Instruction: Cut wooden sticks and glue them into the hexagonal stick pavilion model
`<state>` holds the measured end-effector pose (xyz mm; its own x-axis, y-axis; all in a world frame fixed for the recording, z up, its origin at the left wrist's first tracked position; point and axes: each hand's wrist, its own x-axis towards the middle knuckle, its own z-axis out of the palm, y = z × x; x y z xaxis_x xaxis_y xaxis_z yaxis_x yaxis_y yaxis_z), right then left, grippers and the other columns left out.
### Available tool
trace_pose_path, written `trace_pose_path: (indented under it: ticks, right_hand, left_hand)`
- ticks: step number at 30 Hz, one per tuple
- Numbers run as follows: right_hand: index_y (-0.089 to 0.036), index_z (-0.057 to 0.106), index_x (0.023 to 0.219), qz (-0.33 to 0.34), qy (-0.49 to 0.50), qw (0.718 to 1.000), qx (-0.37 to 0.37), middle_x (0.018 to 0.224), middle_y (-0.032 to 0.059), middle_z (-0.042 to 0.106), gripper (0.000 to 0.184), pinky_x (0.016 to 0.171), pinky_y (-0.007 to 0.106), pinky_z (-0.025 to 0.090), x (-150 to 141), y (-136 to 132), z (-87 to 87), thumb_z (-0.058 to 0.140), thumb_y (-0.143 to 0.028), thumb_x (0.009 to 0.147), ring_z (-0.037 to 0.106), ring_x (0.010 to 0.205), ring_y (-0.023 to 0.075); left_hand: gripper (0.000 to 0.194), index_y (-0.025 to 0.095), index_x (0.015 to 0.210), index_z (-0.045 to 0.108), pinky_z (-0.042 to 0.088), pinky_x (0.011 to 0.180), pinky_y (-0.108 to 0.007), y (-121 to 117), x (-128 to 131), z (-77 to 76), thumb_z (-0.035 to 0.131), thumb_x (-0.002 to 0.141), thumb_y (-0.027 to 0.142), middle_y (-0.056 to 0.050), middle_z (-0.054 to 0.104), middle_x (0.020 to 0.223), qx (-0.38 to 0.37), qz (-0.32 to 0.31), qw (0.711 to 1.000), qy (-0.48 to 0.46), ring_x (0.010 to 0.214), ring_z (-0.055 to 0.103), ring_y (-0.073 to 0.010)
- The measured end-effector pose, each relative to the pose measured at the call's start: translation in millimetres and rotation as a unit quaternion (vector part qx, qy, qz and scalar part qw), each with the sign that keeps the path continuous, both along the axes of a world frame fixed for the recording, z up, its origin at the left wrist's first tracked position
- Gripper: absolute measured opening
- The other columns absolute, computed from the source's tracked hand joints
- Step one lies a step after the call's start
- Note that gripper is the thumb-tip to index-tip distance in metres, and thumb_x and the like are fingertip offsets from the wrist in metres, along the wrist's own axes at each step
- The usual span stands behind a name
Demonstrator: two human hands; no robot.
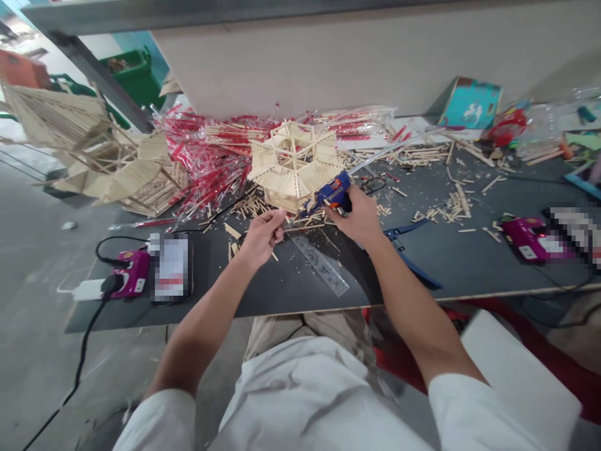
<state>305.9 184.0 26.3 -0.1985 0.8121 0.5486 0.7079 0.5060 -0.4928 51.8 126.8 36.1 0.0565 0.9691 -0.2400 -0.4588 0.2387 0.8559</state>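
My right hand (357, 213) is wrapped round a blue glue gun (331, 193) with orange parts, its nozzle pointing left and down. Thumb and finger of my left hand (265, 235) pinch what looks like a short wooden stick, mostly hidden by the fingertips, close to the nozzle. Just behind both hands stands a model (295, 166) built of pale wooden sticks, with a slatted, many-sided roof and an open frame on top. A clear plastic ruler (322, 264) lies on the dark table below my hands.
Red-and-clear plastic packets (206, 150) of sticks pile up behind. A larger stick model (117, 156) stands at left. Near the front left are a phone (171, 268) and a purple power socket (132, 273). Blue cutters (408, 250) lie right, beside loose sticks (451, 207).
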Motion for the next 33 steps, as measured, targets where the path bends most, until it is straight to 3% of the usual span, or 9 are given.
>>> trace_pose_path:
  ticks: [11,25,33]
  right_hand:
    - [-0.021,0.059,0.112,0.027,-0.005,1.0,0.009,0.094,0.0107,0.072,0.032,0.077,0.044,0.056,-0.6,0.9,-0.3,0.065,-0.044,0.09,0.071,0.089,0.0316]
    - [-0.021,0.059,0.11,0.022,-0.023,0.999,-0.006,0.096,0.0121,0.072,0.029,0.081,0.046,0.057,3.6,2.6,1.1,0.064,-0.041,0.089,0.072,0.092,0.0336]
    - [-0.023,0.056,0.104,0.019,-0.018,1.0,0.007,0.09,0.0096,0.071,0.027,0.075,0.043,0.055,4.1,3.0,0.4,0.063,-0.046,0.09,0.07,0.083,0.0305]
  left_hand:
    - [0.045,0.014,0.08,0.07,0.032,0.04,-0.012,0.9,-2.0,-4.7,0.1,0.066,0.044,0.005,0.062,0.071,-0.001,-0.001,1.0,-0.005,0.046,0.047,0.0014]
    - [0.045,0.013,0.079,0.069,0.029,0.039,-0.013,0.8,-1.8,-2.2,0.1,0.066,0.044,0.005,0.061,0.071,0.002,0.0,1.0,0.001,0.045,0.046,0.0014]
    - [0.045,0.013,0.079,0.071,0.031,0.038,-0.012,0.0,-0.3,0.1,0.101,0.064,0.042,0.005,0.061,0.069,-0.001,0.002,1.0,-0.006,0.045,0.046,0.0014]
